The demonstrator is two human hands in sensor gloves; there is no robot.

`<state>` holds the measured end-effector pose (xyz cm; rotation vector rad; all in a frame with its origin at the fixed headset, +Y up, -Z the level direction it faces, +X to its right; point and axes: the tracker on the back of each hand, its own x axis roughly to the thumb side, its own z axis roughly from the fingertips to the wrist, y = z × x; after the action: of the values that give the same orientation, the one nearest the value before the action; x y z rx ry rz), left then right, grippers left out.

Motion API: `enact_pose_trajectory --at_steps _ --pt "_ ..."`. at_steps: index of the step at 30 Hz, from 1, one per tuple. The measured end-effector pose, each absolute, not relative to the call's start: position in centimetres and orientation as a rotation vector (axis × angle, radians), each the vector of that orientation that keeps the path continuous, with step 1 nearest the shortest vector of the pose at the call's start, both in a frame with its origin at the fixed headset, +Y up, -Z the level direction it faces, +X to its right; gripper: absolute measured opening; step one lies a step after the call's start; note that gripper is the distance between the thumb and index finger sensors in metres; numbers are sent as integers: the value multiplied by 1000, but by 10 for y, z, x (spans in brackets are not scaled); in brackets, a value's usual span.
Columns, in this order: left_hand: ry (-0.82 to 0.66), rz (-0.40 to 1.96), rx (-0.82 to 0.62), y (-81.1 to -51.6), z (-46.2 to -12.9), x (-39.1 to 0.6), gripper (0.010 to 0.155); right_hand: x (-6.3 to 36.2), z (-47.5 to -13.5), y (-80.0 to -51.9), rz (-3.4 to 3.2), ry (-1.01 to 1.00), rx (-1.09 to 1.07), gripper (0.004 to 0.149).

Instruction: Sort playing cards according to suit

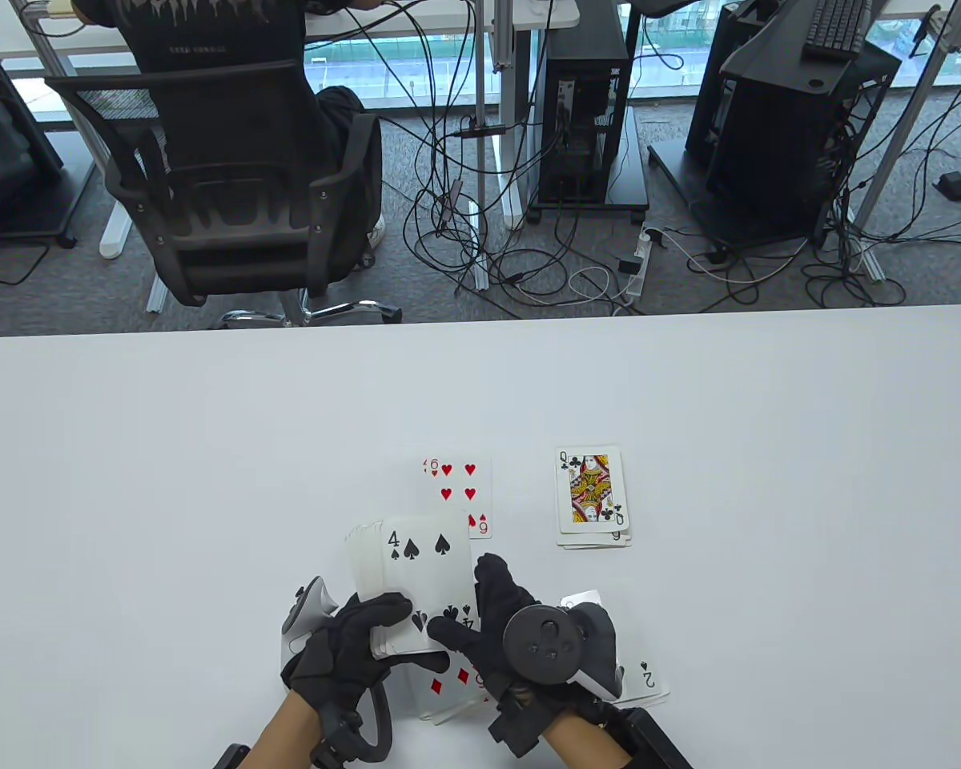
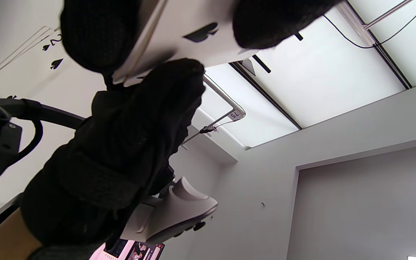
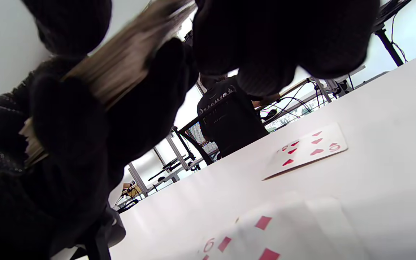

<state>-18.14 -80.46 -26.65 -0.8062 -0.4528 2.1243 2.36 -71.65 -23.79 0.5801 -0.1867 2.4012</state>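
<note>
Black-gloved, my left hand (image 1: 352, 641) holds the deck (image 1: 404, 589), four of spades up; my right hand (image 1: 500, 621) pinches its near edge. On the bench (image 1: 128, 448): six of hearts (image 1: 458, 481) at 12 o'clock, queen of clubs pile (image 1: 593, 498) at 1, diamonds (image 1: 448, 685) beneath, two of spades (image 1: 645, 677) at 4.

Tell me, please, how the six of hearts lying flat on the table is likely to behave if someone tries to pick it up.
The six of hearts looks thin and lies flush on the smooth white table, so it will probably slide before an edge lifts. It is likely very light and may flex a little once pinched.
</note>
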Motion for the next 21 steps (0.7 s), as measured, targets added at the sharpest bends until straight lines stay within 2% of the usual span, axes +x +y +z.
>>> enact_pose_trajectory --at_steps 11,21 --pt "-483 2104 -813 -803 -266 -182 59 33 -240 -715 2281 -282 472 53" --pt "-456 2126 -789 -802 -266 -184 58 48 -253 -714 2309 -303 396 42"
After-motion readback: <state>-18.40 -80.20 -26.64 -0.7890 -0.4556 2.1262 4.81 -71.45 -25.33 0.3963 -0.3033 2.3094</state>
